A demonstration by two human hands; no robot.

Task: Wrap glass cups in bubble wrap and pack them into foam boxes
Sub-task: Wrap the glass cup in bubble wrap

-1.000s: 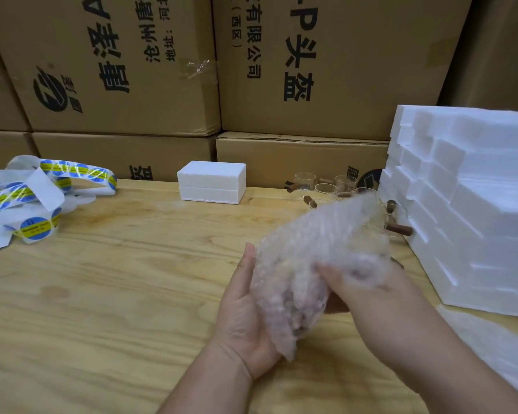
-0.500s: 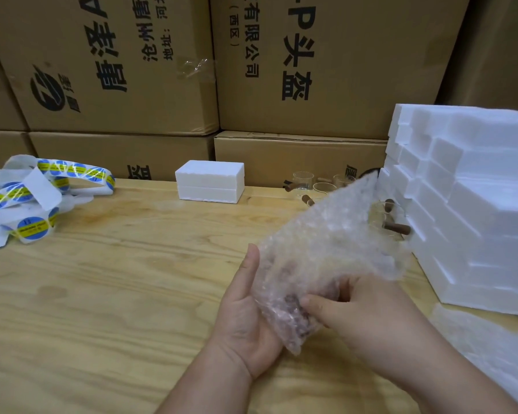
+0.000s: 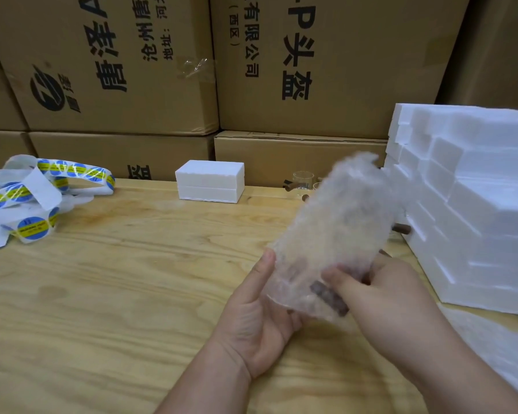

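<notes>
A: Above the near centre of the desk (image 3: 102,294), what is held?

B: One bubble wrap (image 3: 335,228) bundle, blurred at its far end. A brown handle (image 3: 329,297) shows through its near end; the glass cup itself cannot be made out inside.

A: State of each grip?

B: Left hand (image 3: 260,318): palm up under the bundle, fingers behind the wrap, thumb straight along its left edge. Whether those fingers curl cannot be told. Right hand (image 3: 383,297): thumb and fingers pinch the near right part of the bundle.

A: Surroundings?

B: Right: a stack of foam boxes (image 3: 476,204), just beside the raised wrap. One closed foam box (image 3: 210,180) stands alone at the far edge of the desk. Far, between that box and the stack, unwrapped glass cups (image 3: 302,180) stand, mostly hidden by the bundle; a brown handle end (image 3: 401,228) shows against the stack. Far left: a loose strip of blue and yellow stickers (image 3: 33,198). Near right: a sheet of white wrap (image 3: 497,348) lies on the desk. Cardboard cartons (image 3: 132,70) form the back wall.
</notes>
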